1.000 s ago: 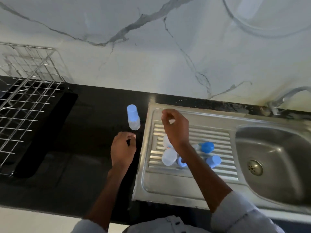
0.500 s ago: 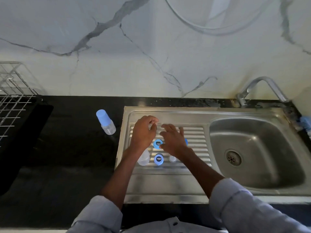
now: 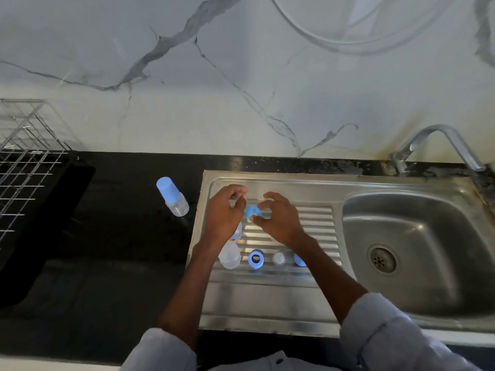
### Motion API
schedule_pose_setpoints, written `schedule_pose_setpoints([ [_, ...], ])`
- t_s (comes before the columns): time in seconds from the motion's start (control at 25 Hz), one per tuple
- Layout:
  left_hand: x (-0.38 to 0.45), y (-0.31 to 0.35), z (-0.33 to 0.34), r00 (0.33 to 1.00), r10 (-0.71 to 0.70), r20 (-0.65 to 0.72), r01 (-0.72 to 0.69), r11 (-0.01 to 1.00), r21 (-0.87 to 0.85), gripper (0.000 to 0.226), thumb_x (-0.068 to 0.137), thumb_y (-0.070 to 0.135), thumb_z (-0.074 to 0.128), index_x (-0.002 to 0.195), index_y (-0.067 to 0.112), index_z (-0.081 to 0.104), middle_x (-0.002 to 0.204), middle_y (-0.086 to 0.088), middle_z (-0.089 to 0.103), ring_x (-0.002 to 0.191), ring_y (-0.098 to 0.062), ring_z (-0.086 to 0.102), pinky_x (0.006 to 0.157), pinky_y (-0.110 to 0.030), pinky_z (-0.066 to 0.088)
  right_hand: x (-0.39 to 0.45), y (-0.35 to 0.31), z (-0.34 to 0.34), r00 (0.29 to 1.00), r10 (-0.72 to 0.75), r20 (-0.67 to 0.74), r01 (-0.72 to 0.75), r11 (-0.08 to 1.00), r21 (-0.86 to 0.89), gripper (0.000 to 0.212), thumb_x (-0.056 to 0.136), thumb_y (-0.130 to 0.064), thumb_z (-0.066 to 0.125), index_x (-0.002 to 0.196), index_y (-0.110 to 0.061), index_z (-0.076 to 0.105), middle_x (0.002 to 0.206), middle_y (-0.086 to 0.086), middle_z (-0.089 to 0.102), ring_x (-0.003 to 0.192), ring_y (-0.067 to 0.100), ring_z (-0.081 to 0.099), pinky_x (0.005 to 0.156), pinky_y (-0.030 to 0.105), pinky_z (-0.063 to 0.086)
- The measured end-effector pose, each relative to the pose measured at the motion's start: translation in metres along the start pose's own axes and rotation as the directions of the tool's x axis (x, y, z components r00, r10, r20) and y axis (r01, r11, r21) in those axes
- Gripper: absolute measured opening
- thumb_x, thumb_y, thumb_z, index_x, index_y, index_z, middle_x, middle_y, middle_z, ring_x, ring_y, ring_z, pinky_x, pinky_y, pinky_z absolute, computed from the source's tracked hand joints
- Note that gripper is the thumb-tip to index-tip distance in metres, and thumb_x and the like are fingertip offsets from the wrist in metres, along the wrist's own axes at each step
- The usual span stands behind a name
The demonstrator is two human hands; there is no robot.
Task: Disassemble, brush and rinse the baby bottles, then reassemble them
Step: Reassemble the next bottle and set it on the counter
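Over the ribbed drainboard (image 3: 316, 226), my right hand (image 3: 281, 220) pinches a blue collar ring (image 3: 251, 211) between thumb and fingers. My left hand (image 3: 223, 218) is just left of it, fingertips curled round a small clear teat (image 3: 235, 202) that is mostly hidden. Below the hands a clear bottle body (image 3: 229, 255) lies on the drainboard, with a second blue ring (image 3: 255, 260), a clear teat (image 3: 279, 258) and a blue piece (image 3: 299, 260) half hidden by my right forearm. A capped bottle (image 3: 172, 196) stands on the black counter (image 3: 120, 250).
The steel sink basin (image 3: 417, 277) with its drain is to the right, and the tap (image 3: 439, 140) stands at the back right. A wire drying rack (image 3: 24, 167) over a black tray (image 3: 45, 210) fills the far left. A marble wall runs behind.
My right hand has lifted a blue ring off the drainboard and brought it up between both hands. The left hand has stayed at the upper drainboard with its small clear piece.
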State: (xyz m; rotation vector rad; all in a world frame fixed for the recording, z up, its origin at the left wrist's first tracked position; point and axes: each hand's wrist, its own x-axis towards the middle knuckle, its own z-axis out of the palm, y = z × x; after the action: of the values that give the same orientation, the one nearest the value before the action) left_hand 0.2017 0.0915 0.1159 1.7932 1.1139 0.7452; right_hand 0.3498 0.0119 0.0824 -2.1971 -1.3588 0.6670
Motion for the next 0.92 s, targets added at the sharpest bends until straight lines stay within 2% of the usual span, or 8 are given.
schedule_pose_setpoints([
  [0.08,0.001,0.007,0.001,0.995,-0.022,0.094,0.035,0.990,-0.137,0.021,0.098,0.022,0.068,0.119,0.024,0.072,0.114,0.012,0.073,0.108,-0.006,0.068,0.092,-0.023,0.053,-0.006,-0.010,-0.023,0.996,0.084,-0.031,-0.066,0.919,0.388,0.036,0.089,-0.046,0.077,0.113,-0.020,0.077,0.140,-0.008,0.057,0.130,0.010,0.053,0.111,0.035,0.042],
  [0.2,-0.002,0.019,0.004,0.969,0.009,0.248,0.084,0.929,-0.361,0.034,0.092,0.028,0.077,0.126,0.028,0.070,0.120,0.007,0.074,0.110,-0.015,0.070,0.094,-0.032,0.057,-0.019,-0.017,-0.054,0.993,0.061,0.102,-0.115,0.712,0.693,0.034,0.095,-0.046,0.070,0.115,-0.019,0.078,0.121,-0.004,0.073,0.116,0.011,0.067,0.102,0.033,0.052],
  [0.32,-0.007,0.025,0.012,0.953,0.050,0.298,0.102,0.874,-0.475,0.042,0.087,0.020,0.082,0.126,0.029,0.069,0.118,0.001,0.075,0.106,-0.025,0.072,0.085,-0.036,0.061,-0.027,-0.014,-0.067,0.971,0.085,0.222,-0.231,0.552,0.801,0.044,0.098,-0.053,0.063,0.114,-0.015,0.077,0.108,0.003,0.079,0.106,0.016,0.074,0.093,0.037,0.059],
  [0.4,-0.010,0.028,0.017,0.967,0.021,0.255,0.100,0.885,-0.454,0.041,0.085,0.023,0.084,0.122,0.031,0.070,0.114,0.001,0.076,0.099,-0.024,0.073,0.080,-0.039,0.061,-0.029,-0.011,-0.062,0.973,0.131,0.191,-0.231,0.567,0.791,0.048,0.098,-0.059,0.059,0.109,-0.016,0.078,0.101,0.003,0.080,0.095,0.015,0.076,0.081,0.032,0.061],
  [0.48,-0.011,0.027,0.020,0.985,-0.039,0.168,0.103,0.912,-0.397,0.042,0.083,0.025,0.086,0.121,0.034,0.070,0.111,0.004,0.075,0.092,-0.020,0.072,0.082,-0.043,0.062,-0.032,-0.003,-0.051,0.979,0.200,0.027,-0.170,0.748,0.642,0.041,0.097,-0.055,0.062,0.097,-0.018,0.080,0.093,-0.002,0.079,0.086,0.013,0.072,0.072,0.029,0.056],
  [0.56,-0.011,0.024,0.018,0.990,-0.088,0.113,0.123,0.923,-0.363,0.048,0.081,0.024,0.087,0.123,0.036,0.067,0.110,0.006,0.075,0.087,-0.024,0.072,0.085,-0.044,0.063,-0.031,0.013,-0.037,0.985,0.145,-0.098,-0.129,0.980,0.155,0.023,0.092,-0.044,0.073,0.094,-0.021,0.078,0.096,-0.006,0.071,0.097,0.015,0.064,0.080,0.032,0.051],
  [0.68,-0.011,0.020,0.016,0.990,-0.090,0.105,0.123,0.920,-0.372,0.050,0.080,0.024,0.088,0.124,0.037,0.066,0.110,0.003,0.075,0.091,-0.030,0.072,0.086,-0.048,0.062,-0.030,0.027,-0.013,0.995,0.088,0.050,-0.064,0.930,-0.361,0.023,0.085,-0.031,0.079,0.105,-0.021,0.075,0.115,-0.001,0.058,0.115,0.025,0.049,0.089,0.038,0.050],
  [0.92,-0.009,0.024,0.013,0.994,-0.071,0.087,0.098,0.929,-0.357,0.048,0.079,0.019,0.089,0.122,0.027,0.067,0.113,0.003,0.073,0.094,-0.021,0.072,0.090,-0.045,0.061,-0.018,0.030,0.006,0.999,0.042,-0.009,-0.042,0.897,-0.441,0.015,0.092,-0.025,0.071,0.105,-0.022,0.074,0.116,-0.001,0.061,0.114,0.027,0.053,0.092,0.039,0.046],
])
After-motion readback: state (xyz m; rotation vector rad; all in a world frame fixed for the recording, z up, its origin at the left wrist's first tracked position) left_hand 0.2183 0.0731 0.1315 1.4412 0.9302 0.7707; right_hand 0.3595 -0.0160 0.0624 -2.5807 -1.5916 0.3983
